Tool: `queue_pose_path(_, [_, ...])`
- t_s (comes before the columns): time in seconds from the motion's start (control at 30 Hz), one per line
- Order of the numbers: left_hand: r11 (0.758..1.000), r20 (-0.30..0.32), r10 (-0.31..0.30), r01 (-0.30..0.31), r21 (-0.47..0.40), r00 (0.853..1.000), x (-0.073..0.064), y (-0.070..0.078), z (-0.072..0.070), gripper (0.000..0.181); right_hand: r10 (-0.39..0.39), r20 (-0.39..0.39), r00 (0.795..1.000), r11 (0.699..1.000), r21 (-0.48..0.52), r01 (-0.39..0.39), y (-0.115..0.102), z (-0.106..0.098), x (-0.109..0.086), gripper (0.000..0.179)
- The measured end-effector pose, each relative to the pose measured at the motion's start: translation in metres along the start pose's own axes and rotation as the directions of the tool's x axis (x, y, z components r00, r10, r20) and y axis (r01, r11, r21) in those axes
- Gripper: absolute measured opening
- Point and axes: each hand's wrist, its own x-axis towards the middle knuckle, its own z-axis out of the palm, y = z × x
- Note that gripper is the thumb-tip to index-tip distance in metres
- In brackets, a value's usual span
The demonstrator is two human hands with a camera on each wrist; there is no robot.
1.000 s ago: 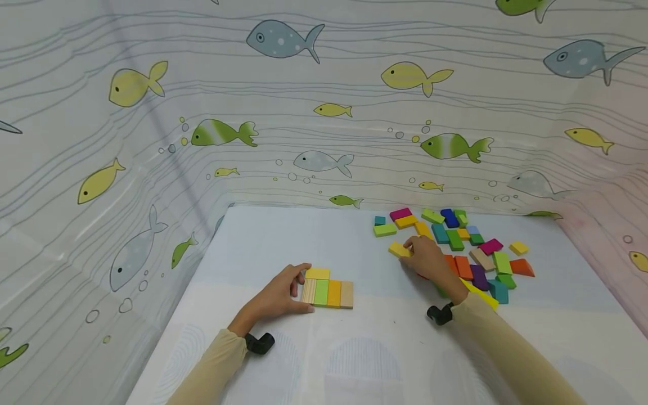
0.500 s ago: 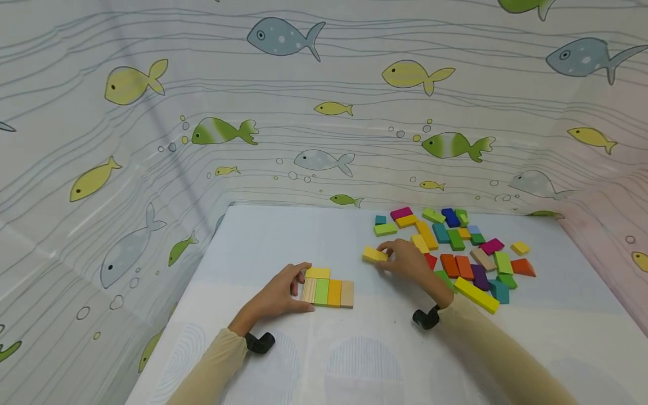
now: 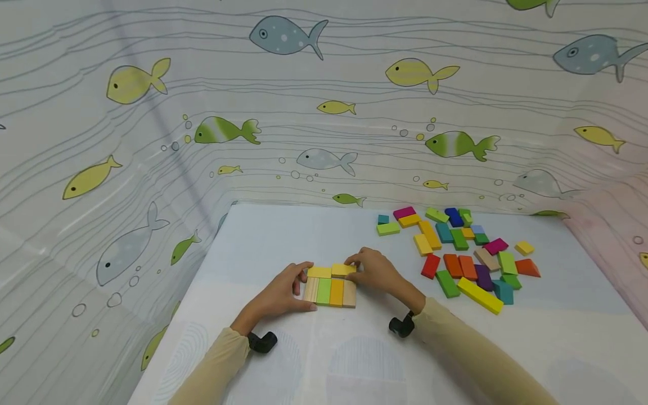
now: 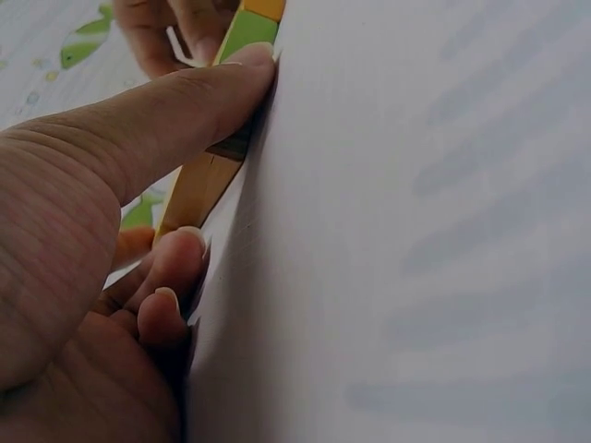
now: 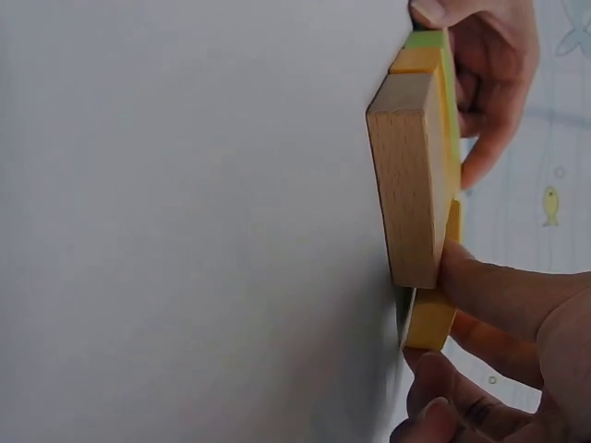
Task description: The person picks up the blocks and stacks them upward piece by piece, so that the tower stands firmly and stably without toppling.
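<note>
Four upright rectangular wooden blocks stand side by side on the white table: one striped natural, one light green (image 3: pixel 324 291), one orange (image 3: pixel 336 292) and one plain natural (image 5: pixel 406 185). Along their far ends lies a yellow block (image 3: pixel 319 272). My left hand (image 3: pixel 280 289) spans the row's left end, thumb at the near edge and index finger at the yellow block's far corner. Between its thumb and fingers my right hand (image 3: pixel 377 271) pinches a second yellow block (image 3: pixel 342 270), behind the right half of the row. In the right wrist view, this block sits slightly apart from the plain one.
Loose coloured blocks are scattered at the right and back right, among them a long yellow block (image 3: pixel 480 295), a green block (image 3: pixel 448 283) and a red block (image 3: pixel 431 266). A fish-patterned sheet (image 3: pixel 283 101) rises behind the table (image 3: pixel 283 230).
My right hand has carried the yellow block leftward from the scattered blocks to the row's far edge, beside the first yellow block. The left hand has stayed in place.
</note>
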Motion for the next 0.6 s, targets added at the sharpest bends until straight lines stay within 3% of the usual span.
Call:
queue_pose_path(0.2, [1.0,-0.004,-0.007,0.007,0.002,1.0,0.0,0.003,-0.001,0.097,-0.023,0.032,0.999,0.994,0.107,0.02,0.002,-0.002,-0.003,0.027])
queue_pose_path(0.37, [1.0,-0.01,-0.002,0.002,0.006,1.0,0.0,0.005,-0.001,0.097,-0.052,0.043,0.998,0.991,0.129,0.046,0.004,-0.004,-0.006,0.026])
queue_pose_path(0.5, [1.0,-0.014,0.006,-0.006,0.003,1.0,0.0,0.004,0.0,0.097,-0.049,0.012,0.999,0.99,0.134,0.047,0.014,-0.012,-0.01,0.026])
queue_pose_path(0.6, [1.0,-0.013,0.01,-0.01,0.005,1.0,-0.001,0.003,0.001,0.098,-0.018,-0.06,0.998,0.991,0.129,0.026,0.033,-0.025,-0.014,0.026])
